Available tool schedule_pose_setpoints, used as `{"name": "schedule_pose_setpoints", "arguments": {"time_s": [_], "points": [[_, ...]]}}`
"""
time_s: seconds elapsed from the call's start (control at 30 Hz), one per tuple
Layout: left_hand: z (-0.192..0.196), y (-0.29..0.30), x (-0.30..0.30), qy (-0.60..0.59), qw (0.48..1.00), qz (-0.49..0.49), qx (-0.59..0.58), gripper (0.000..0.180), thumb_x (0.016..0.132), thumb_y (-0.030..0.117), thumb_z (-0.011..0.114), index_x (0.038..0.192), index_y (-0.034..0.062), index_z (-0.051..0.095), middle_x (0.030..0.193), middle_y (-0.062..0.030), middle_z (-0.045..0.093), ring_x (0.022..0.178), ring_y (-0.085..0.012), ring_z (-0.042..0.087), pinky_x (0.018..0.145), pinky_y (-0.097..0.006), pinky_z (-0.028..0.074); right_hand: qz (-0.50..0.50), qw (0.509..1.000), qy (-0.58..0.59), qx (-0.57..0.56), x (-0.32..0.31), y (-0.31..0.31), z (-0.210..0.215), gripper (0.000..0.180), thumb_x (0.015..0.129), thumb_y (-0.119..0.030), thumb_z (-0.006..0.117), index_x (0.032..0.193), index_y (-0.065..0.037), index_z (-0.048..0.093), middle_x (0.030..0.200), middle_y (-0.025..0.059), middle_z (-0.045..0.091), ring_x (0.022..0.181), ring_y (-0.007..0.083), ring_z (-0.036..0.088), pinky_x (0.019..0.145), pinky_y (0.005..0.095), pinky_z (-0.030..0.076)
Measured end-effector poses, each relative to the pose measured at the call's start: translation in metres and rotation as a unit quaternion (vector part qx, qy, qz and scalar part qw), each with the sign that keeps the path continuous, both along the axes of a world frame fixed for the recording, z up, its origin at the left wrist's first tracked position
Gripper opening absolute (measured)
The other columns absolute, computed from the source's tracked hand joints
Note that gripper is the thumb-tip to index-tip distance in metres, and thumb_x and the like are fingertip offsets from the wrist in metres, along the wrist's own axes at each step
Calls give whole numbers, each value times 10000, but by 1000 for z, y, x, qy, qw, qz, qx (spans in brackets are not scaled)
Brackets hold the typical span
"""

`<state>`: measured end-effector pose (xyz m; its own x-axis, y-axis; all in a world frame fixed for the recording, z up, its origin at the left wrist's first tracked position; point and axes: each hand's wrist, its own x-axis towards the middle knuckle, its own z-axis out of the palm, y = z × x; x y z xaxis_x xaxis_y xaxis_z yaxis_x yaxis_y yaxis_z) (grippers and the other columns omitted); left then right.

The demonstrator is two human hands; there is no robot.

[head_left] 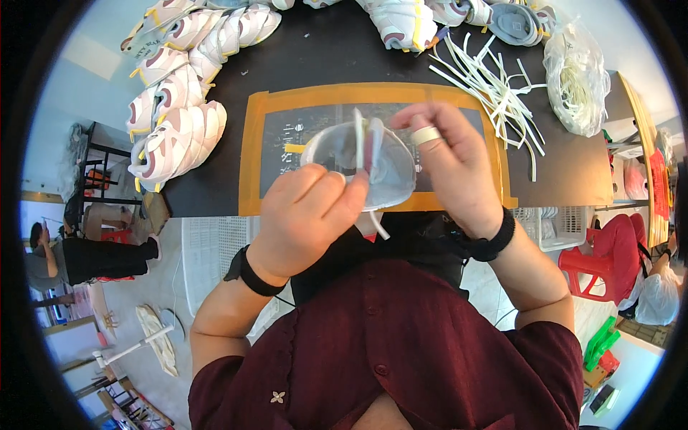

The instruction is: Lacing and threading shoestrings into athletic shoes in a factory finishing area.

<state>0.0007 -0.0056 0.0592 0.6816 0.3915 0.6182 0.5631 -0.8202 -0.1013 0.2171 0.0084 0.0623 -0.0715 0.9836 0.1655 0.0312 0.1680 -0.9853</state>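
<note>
Over the taped board, my left hand (pixel 312 208) grips a pale grey shoe upper (pixel 401 172) at its near edge. The upper is tipped so its hollow inside shows, and a pale strip (pixel 360 140) stands upright in its opening. A white lace end (pixel 378 226) hangs below it, and a yellow tab (pixel 294 148) juts from its left side. Just right of the upper is my right hand (pixel 455 154), fingers curled, thumb and forefinger close together, with a light band around one finger. Whatever lies between those fingertips is too small to make out.
Several white-and-pink shoe uppers (pixel 183 143) line the table's left and far edges. Loose white laces (pixel 494 93) lie at the right beside a clear plastic bag (pixel 577 82) of more laces. Orange tape (pixel 251 158) frames the board. White crates (pixel 562 226) stand below the table edge.
</note>
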Motion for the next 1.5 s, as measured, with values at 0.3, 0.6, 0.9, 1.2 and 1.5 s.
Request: {"name": "schedule_pose_setpoints", "arguments": {"time_s": [0.3, 0.6, 0.9, 1.2, 1.5], "points": [[13, 3, -21, -351, 786, 119, -495, 145, 882, 87, 677, 1018, 37, 675, 880, -5, 639, 750, -112, 596, 640, -297, 474, 73, 997, -3, 0, -9, -31, -11, 217, 1020, -159, 503, 1088, -18, 653, 938, 42, 660, 879, 107, 609, 798, 275, 496], [8, 0, -35, -501, 421, 23, -756, 214, 936, 190, 654, 1109, 66, 662, 974, -5, 676, 833, -77, 615, 686, -238, 462, 68, 984, -114, 118, -30, -25, -16, 271, 830, -54, 662, 1099, -85, 678, 948, 127, 646, 794, 267, 654, 700, 337, 529], [-3, 0, -37, -509, 425, 27, -748, 229, 922, 219, 668, 1113, 94, 649, 956, 0, 662, 812, -76, 606, 649, -234, 436, 135, 987, -83, -14, -23, -10, -2, 103, 846, -72, 650, 942, -36, 643, 840, -13, 556, 741, 89, 515, 669, 248, 448], [-5, 6, -36, -568, 379, -16, -730, 274, 946, 162, 607, 1187, 31, 617, 1035, -53, 677, 906, -145, 669, 744, -299, 548, 212, 951, 38, -220, 4, 4, 11, 244, 957, -281, 645, 913, -42, 640, 866, -36, 586, 822, 47, 491, 751, 230, 419], [-13, 5, -30, -579, 409, -18, -705, 319, 952, 191, 571, 1221, 22, 598, 1049, -56, 672, 876, -134, 659, 696, -276, 534, 171, 953, 80, -236, 5, 7, -3, 234, 959, -311, 651, 862, -102, 614, 721, -95, 474, 619, 4, 342, 533, 190, 274]]}}
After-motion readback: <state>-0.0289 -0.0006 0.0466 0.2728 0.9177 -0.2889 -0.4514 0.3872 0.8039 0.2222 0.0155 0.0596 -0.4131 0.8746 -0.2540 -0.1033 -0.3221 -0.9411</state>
